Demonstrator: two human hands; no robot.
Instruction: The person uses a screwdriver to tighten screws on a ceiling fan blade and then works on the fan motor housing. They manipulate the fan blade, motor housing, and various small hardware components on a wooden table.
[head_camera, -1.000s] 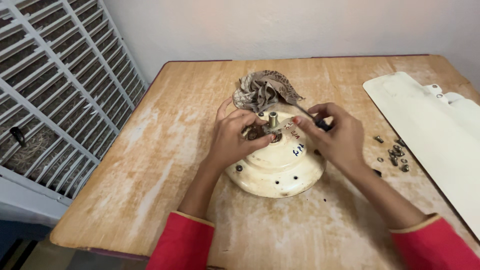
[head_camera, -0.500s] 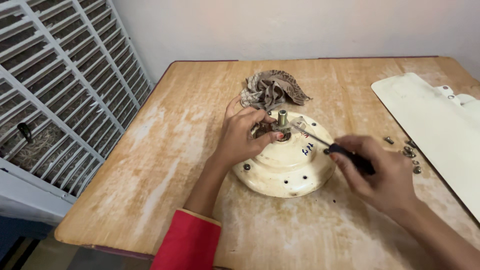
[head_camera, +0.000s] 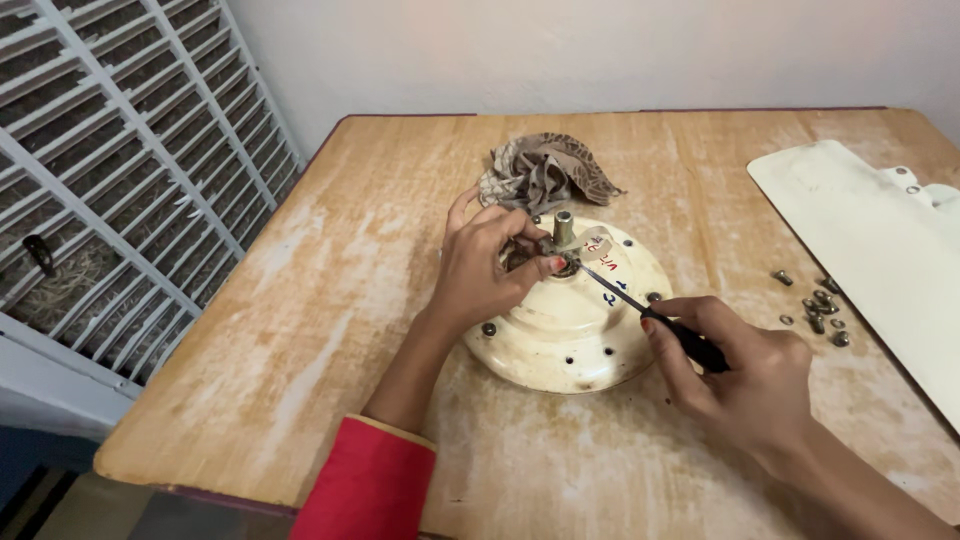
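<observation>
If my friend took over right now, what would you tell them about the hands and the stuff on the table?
Left hand: fingers pinch at the hub beside the shaft of the cream round motor housing.
Right hand: grips a screwdriver, tip at the hub.
Loose screws lie beside the cream blade; rag behind the housing.
Done: some screws out. Left: some screws remain in the housing.

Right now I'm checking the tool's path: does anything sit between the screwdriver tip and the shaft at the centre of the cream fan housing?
Nothing visible does. The screwdriver in the right hand runs over bare housing to the shaft. The left hand fingertips pinch beside the shaft base, right at the tip.
</observation>
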